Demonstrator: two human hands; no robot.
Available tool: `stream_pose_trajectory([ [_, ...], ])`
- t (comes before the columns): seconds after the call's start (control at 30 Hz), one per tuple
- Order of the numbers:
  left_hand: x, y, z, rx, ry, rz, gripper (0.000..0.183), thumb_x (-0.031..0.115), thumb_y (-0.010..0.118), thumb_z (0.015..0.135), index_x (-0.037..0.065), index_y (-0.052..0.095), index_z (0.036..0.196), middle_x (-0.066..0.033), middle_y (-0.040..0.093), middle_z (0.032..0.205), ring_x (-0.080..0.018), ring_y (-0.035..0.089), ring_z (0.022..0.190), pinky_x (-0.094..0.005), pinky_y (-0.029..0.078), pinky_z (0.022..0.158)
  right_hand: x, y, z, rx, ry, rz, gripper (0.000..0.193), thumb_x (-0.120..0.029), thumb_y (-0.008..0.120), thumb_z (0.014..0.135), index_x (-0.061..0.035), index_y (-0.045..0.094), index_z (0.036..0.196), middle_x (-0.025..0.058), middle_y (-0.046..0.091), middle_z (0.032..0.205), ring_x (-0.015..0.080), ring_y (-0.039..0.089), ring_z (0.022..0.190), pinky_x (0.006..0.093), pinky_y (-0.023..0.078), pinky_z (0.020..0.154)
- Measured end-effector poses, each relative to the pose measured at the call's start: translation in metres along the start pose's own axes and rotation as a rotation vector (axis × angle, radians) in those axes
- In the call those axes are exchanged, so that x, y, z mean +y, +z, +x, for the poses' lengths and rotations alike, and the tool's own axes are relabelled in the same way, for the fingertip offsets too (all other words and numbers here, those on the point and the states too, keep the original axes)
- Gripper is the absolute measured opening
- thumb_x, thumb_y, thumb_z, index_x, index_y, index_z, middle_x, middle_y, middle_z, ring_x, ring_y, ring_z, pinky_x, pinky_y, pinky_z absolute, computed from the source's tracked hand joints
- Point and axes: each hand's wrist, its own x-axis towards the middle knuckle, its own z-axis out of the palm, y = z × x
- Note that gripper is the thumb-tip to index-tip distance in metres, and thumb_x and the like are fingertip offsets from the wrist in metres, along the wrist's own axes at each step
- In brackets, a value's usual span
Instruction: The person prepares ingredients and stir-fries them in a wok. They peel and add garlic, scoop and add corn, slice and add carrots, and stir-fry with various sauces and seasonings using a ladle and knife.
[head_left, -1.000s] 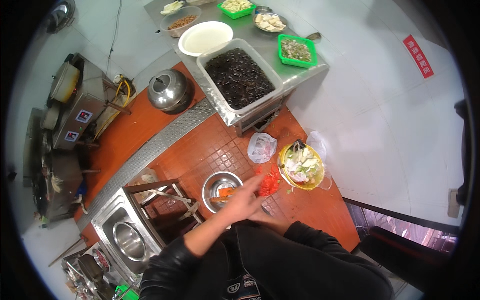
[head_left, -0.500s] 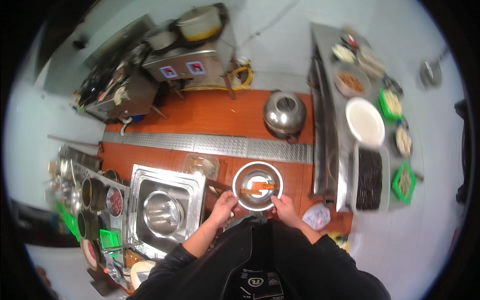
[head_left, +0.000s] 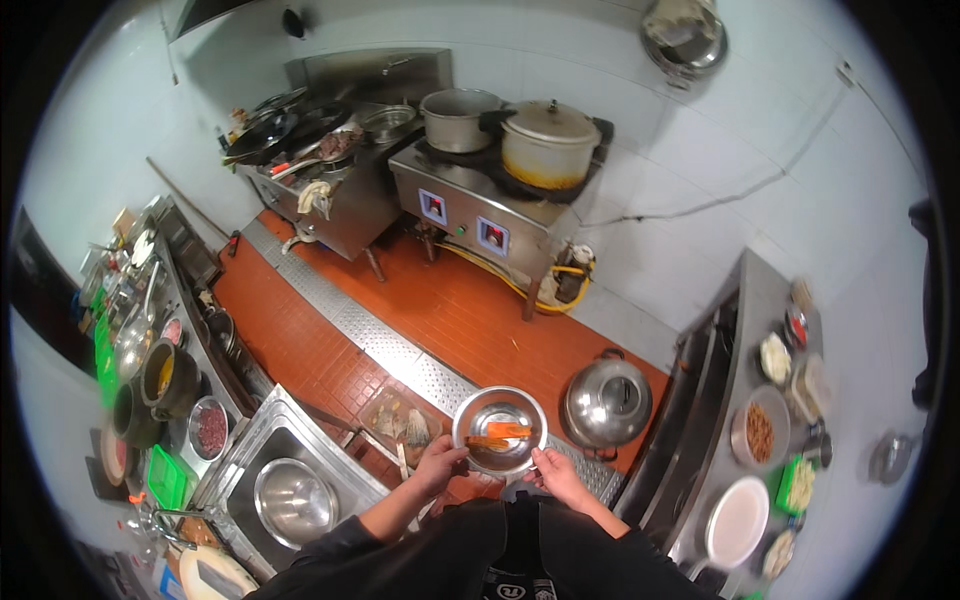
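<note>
With the sink (head_left: 283,412) as your landmark, the shallow steel bowl (head_left: 520,405) is just to its right, held up in front of your body above the orange-red floor (head_left: 310,350). Your left grip (head_left: 443,463) is closed on the lower left of the rim, on the side nearer the sink. Your right grip (head_left: 560,475) is closed on the lower right of the rim, on the side away from the sink. Inside the bowl lie two orange pieces (head_left: 508,430), one near the other; you cannot make out their kind.

A wider metal bowl (head_left: 292,488) rests in the sink itself. Beyond the sink's right corner, a clear tub (head_left: 378,405) stands low down, its contents hard to tell. Farther right of the sink, past the bowl you hold, a lidded steel pot (head_left: 605,398) stands on the floor. Well beyond the sink, a lidded pot (head_left: 550,145) and an uncovered one share a stove (head_left: 460,205). To the sink's left you have a green basket (head_left: 168,480) and a dish of reddish bits (head_left: 210,430). Far to its right, a tabletop (head_left: 757,330) carries a white oval plate (head_left: 738,520) and a tub of brown pieces (head_left: 760,434).
</note>
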Motion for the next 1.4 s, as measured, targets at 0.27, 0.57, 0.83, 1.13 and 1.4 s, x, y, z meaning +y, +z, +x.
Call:
stream_pose_trajectory([
  [0.27,0.087,-0.048,0.033,0.451,0.41,-0.299,0.007,0.002,0.054,0.092,0.008,0.056,0.089,-0.0001,0.053,0.064,-0.0128,0.055,0.056,-0.0297,0.054,0.058,-0.116,-0.029,0.181,-0.221,-0.018,-0.306,0.049,-0.046,0.045,0.102,-0.0009,0.062,0.101,0.0063,0.068,0.097,0.0127,0.066,0.073,0.0271,0.05,0.059],
  [0.57,0.179,-0.119,0.062,0.816,0.494,-0.408,0.003,0.003,0.052,0.093,0.006,0.054,0.095,-0.0066,0.061,0.075,-0.0152,0.061,0.061,-0.0286,0.054,0.058,-0.194,0.087,0.351,-0.61,-0.03,-0.415,0.036,-0.036,0.048,0.102,-0.0027,0.061,0.104,0.0071,0.067,0.095,0.014,0.066,0.072,0.0258,0.049,0.058],
  [0.83,0.295,-0.165,0.175,0.638,0.472,-0.41,0.005,0.002,0.056,0.091,0.006,0.058,0.089,0.0011,0.053,0.065,-0.0109,0.055,0.057,-0.0273,0.052,0.058,-0.258,0.145,0.448,-0.598,0.015,-0.311,0.033,-0.033,0.048,0.103,-0.0032,0.059,0.111,0.0063,0.068,0.098,0.0118,0.065,0.072,0.0257,0.05,0.061],
  [1.13,0.409,-0.275,0.246,0.697,0.44,-0.495,0.005,0.005,0.059,0.091,0.008,0.057,0.094,-0.0044,0.061,0.08,-0.0156,0.06,0.067,-0.0305,0.053,0.06,-0.337,0.221,0.618,-0.655,-0.011,-0.255,0.041,-0.04,0.045,0.104,-0.002,0.058,0.114,0.0087,0.068,0.102,0.0121,0.066,0.075,0.0222,0.05,0.06],
  [1.4,0.5,-0.386,0.206,1.029,0.649,-0.608,0.009,0.001,0.062,0.089,0.007,0.057,0.092,-0.0049,0.062,0.073,-0.0146,0.062,0.063,-0.0277,0.055,0.058,-0.492,0.401,0.735,-0.97,-0.056,-0.272,0.042,-0.04,0.045,0.104,-0.001,0.057,0.114,0.0097,0.067,0.106,0.0129,0.066,0.083,0.0235,0.051,0.065],
])
